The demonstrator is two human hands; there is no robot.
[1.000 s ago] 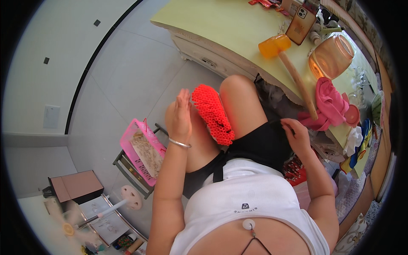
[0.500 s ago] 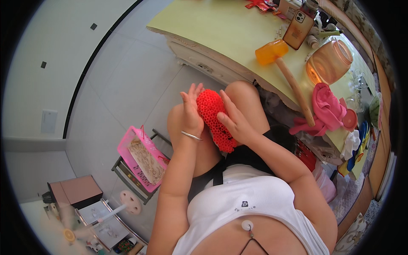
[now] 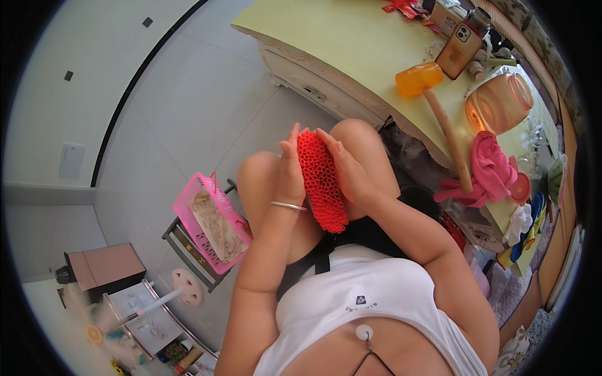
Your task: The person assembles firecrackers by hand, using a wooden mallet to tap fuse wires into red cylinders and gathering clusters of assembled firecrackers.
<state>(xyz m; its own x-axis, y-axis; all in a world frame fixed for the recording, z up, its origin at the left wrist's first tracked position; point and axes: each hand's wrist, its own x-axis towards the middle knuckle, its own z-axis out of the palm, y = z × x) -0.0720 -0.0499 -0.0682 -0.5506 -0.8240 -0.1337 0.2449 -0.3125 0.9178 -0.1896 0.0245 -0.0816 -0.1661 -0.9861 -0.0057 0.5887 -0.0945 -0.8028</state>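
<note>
A thick bundle of red straw-like tubes point(image 3: 321, 178) is pressed between my two palms above my lap, its round open ends facing up. My left hand point(image 3: 290, 174) lies flat along the bundle's left side, fingers pointing away from me, with a silver bangle at the wrist. Against the right side rests my right hand point(image 3: 350, 172), its fingers extended and leaning in over the far end. The underside of the bundle is hidden.
A pink plastic basket point(image 3: 235, 227) of thin pale sticks rests on a folding stool point(image 3: 188, 247) at left. On the yellow-green tabletop lie an orange-headed mallet point(image 3: 448, 135), a phone point(image 3: 459, 51), an amber jar point(image 3: 501, 103) and a pink cloth point(image 3: 492, 168). A fan point(image 3: 187, 287) stands lower left.
My right hand has slid from over the top of the bundle to its side. Both palms now squeeze the tubes, and the bundle looks narrower and more even. The view has shifted slightly.
</note>
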